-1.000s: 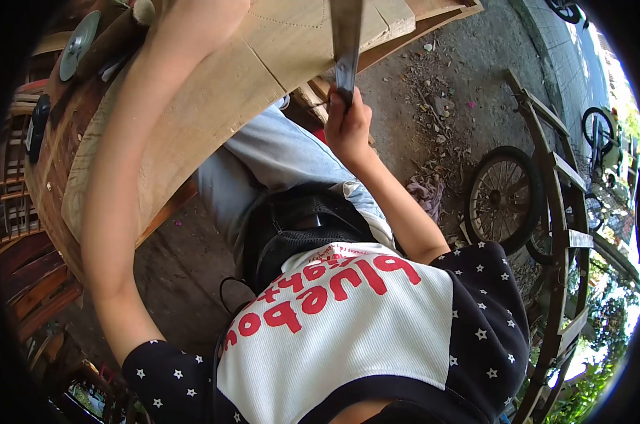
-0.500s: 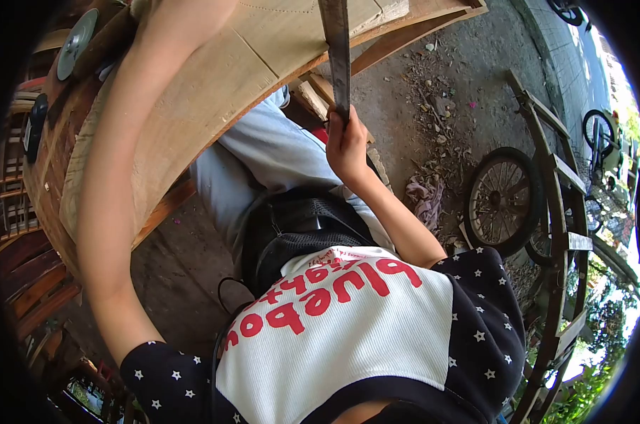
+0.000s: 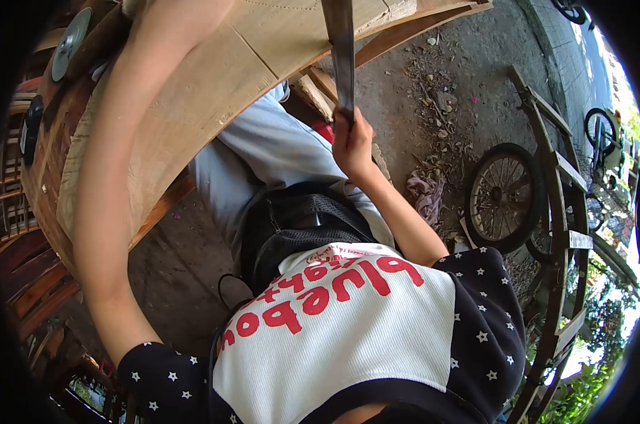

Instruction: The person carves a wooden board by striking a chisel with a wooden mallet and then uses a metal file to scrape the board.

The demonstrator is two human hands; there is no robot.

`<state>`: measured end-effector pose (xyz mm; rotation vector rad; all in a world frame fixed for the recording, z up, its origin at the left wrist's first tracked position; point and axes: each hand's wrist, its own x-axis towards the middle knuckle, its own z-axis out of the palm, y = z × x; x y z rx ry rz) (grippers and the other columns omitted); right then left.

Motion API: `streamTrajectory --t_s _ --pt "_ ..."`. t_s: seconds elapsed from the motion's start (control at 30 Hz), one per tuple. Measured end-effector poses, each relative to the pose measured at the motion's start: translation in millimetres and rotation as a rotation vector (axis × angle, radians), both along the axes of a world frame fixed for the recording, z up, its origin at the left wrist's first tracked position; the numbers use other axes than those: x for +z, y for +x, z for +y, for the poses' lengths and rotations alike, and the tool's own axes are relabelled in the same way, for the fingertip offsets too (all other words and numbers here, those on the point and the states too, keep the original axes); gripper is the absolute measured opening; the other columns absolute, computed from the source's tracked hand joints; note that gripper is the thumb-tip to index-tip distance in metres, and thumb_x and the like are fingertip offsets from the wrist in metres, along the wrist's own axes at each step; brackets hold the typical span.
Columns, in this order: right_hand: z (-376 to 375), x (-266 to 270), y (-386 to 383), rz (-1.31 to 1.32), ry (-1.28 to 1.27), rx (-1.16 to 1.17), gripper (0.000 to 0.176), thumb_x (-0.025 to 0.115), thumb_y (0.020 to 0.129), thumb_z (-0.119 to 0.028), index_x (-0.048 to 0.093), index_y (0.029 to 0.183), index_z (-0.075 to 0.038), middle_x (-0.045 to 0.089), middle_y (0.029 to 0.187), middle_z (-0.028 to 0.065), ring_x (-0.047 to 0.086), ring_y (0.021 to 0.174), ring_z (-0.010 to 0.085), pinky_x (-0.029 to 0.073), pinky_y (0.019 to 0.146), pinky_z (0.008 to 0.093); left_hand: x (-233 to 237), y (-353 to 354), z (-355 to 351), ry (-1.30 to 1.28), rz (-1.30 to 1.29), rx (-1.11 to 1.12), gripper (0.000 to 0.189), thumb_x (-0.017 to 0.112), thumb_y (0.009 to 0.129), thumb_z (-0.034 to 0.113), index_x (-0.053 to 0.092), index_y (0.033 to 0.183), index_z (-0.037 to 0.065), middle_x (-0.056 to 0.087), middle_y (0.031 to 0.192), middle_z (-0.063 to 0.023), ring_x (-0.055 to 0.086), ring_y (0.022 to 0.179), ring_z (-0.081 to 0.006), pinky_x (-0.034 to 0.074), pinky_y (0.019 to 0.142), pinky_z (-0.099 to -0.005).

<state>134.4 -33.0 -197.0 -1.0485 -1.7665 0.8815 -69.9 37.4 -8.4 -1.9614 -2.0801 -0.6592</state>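
Note:
My right hand (image 3: 353,143) is closed round the lower end of a long, flat, dark bar (image 3: 342,60). The bar runs up across the curved edge of a pale wooden board (image 3: 214,85) and out of the top of the view. On the left, my left arm stretches over the board, and only the heel of my left hand (image 3: 193,15) shows at the top; its fingers are cut off by the frame. A pencil-like line and a dotted line mark the board's face.
At upper left, a grey metal disc (image 3: 71,44) and a small black object (image 3: 31,131) rest on brown wood. Offcuts (image 3: 316,97) lie below the board. To the right are a spoked wheel (image 3: 504,192), a wooden ladder-like frame (image 3: 559,212), a crumpled cloth (image 3: 426,198) and dry leaves.
My right hand and the lower end of the bar have shifted slightly to the right and down. My left arm has moved slightly left; the board looks almost unchanged.

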Motion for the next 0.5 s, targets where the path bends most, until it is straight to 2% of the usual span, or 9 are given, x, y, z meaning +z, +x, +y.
streamTrajectory --t_s 0.17,0.2,0.27,0.3,0.4,0.43,0.5 --pt "25 13 -12 0.014 0.113 0.002 0.006 0.044 0.084 -0.002 0.05 0.085 0.0 0.049 0.055 0.014 0.051 0.046 0.0256 0.039 0.044 0.0315 4 0 -2 -0.017 -0.026 -0.038 0.014 0.041 0.085 0.01 0.05 0.086 0.0 0.053 0.089 -0.016 0.053 0.086 -0.0314 0.04 0.074 -0.0418" --pt "23 4 -6 0.014 0.117 0.003 0.006 0.044 0.084 -0.002 0.05 0.085 0.0 0.049 0.055 0.014 0.051 0.046 0.0256 0.039 0.044 0.0315 4 -1 -1 -0.013 -0.025 -0.036 0.014 0.041 0.085 0.01 0.05 0.086 0.0 0.053 0.089 -0.016 0.053 0.086 -0.0314 0.04 0.074 -0.0418" --pt "12 -29 15 -0.126 0.029 0.0 0.009 0.05 0.081 0.001 0.051 0.09 -0.001 0.055 0.066 0.0175 0.057 0.057 0.0341 0.044 0.051 0.0365 2 -3 1 -0.028 -0.049 -0.02 0.014 0.04 0.085 0.01 0.05 0.085 0.0 0.053 0.089 -0.0162 0.053 0.086 -0.0316 0.039 0.074 -0.0418" --pt "8 -36 21 -0.115 0.012 0.005 0.008 0.05 0.081 0.0 0.051 0.089 -0.001 0.055 0.066 0.0168 0.056 0.056 0.0331 0.044 0.051 0.0362 2 -3 1 -0.025 -0.049 -0.018 0.014 0.04 0.085 0.01 0.05 0.085 0.0 0.053 0.089 -0.0162 0.053 0.086 -0.0316 0.039 0.074 -0.0418" --pt "12 -10 8 -0.121 -0.009 0.029 0.008 0.05 0.081 0.001 0.052 0.089 -0.001 0.056 0.065 0.0165 0.057 0.057 0.0331 0.044 0.051 0.0365 -3 -3 0 0.006 -0.024 -0.033 0.014 0.04 0.086 0.011 0.05 0.085 0.0 0.053 0.089 -0.0163 0.053 0.086 -0.0319 0.039 0.075 -0.042" --pt "21 4 -6 -0.046 0.109 0.012 0.008 0.051 0.081 0.0 0.052 0.089 -0.002 0.055 0.063 0.0168 0.057 0.056 0.0333 0.044 0.05 0.0369 -7 -9 4 0.0 -0.02 -0.042 0.014 0.04 0.086 0.011 0.049 0.085 0.0 0.053 0.089 -0.0165 0.053 0.086 -0.032 0.039 0.075 -0.0419" --pt "33 32 -26 -0.006 0.089 0.002 0.009 0.051 0.081 0.002 0.052 0.089 -0.002 0.054 0.061 0.0174 0.057 0.056 0.0335 0.044 0.05 0.037 -9 -14 7 0.001 -0.014 -0.049 0.014 0.04 0.086 0.01 0.049 0.086 0.0 0.053 0.09 -0.0166 0.052 0.087 -0.0321 0.039 0.075 -0.0418"
